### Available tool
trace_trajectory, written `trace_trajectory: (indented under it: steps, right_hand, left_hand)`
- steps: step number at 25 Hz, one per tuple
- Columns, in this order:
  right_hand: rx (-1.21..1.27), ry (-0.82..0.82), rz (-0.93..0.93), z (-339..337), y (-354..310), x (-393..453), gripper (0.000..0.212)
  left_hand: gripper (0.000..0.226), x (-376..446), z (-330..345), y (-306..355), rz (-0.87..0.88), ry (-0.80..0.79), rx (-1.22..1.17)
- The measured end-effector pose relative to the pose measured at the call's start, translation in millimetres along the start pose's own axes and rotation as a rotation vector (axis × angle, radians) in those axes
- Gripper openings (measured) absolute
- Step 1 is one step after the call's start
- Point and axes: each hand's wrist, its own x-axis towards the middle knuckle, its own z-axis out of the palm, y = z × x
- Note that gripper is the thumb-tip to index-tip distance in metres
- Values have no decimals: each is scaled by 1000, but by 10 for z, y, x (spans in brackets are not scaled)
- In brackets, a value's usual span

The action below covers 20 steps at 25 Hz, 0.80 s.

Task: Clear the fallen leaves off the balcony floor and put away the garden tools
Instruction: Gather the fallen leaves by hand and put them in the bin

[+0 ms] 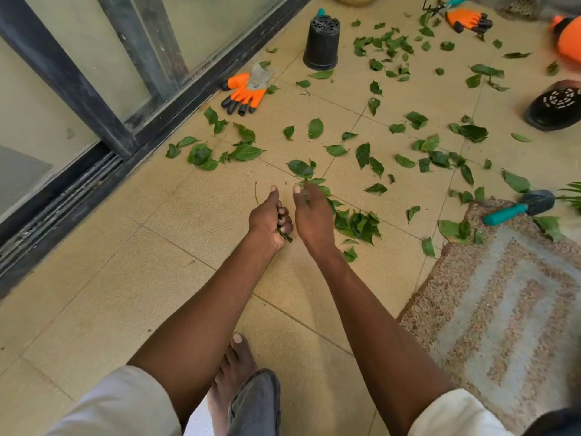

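From the head view, the left hand [270,220] is clenched around a small wad of leaves [284,235], its fingers curled tight, while the right hand [311,215] reaches with relaxed fingers toward leaves lying just beyond it; its grip holds nothing that can be seen. Fallen leaves are scattered over most of the balcony floor [132,278], thickest near the upturned black pot [322,42], so the clearing looks far from finished. The likely trouble is the full left fist: adding more could squeeze leaves out and drop them again. No bin or bag shows; the upturned pot holds nothing visible. An orange glove [245,91] lies by the door track, another glove [468,20] beside the shears [440,6], and a teal-handled tool [518,209] rests on the rug's [503,309] edge.
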Motion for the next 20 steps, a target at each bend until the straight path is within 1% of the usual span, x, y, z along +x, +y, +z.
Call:
trace_trajectory:
  steps: [1,2,3,5,6,7,8,10,11,12,13,15,16,18,20]
  right_hand:
    - [-80,40,-47,-76,65,11,34]
    - [-138,73,-79,-167,133,13,27]
    - [-169,118,-63,-291,194,31,27]
    - [-206,231,58,-617,339,111,30]
    - [-225,264,128,-801,423,169,30]
    - [-260,264,190,-953,533,243,31]
    - [-330,226,239,-1062,623,297,37]
    - [-528,62,356,-1117,711,318,56]
    - [-617,-10,379,-1076,742,290,62]
    - [-670,-46,354,-1016,782,251,61]
    - [-706,-49,294,-957,832,217,53]
    - [-780,1,153,-861,949,161,29]
    - [-791,52,110,-848,978,133,25]
    - [-773,103,118,-874,1030,117,27]
    - [-645,144,192,-975,994,159,25]
  left_hand:
    - [38,-12,26,-8,1,13,6]
    - [39,-31,61,-24,-6,19,0]
    - [40,-35,77,-51,-10,26,0]
    - [40,-23,96,-103,-30,31,1]
    - [40,-17,87,-122,-41,31,8]
    - [40,-5,78,-136,-47,30,18]
    - [40,9,74,-148,-54,24,24]
    - [39,14,92,-171,-62,17,29]
    - [39,7,117,-191,-69,15,33]
    - [39,-1,149,-213,-78,10,40]
    - [39,-12,183,-232,-84,4,43]
    - [38,-8,222,-270,-100,-8,44]
    - [37,6,232,-286,-109,-14,43]
    - [37,26,232,-307,-120,-16,44]
    - [39,45,232,-330,-127,-11,60]
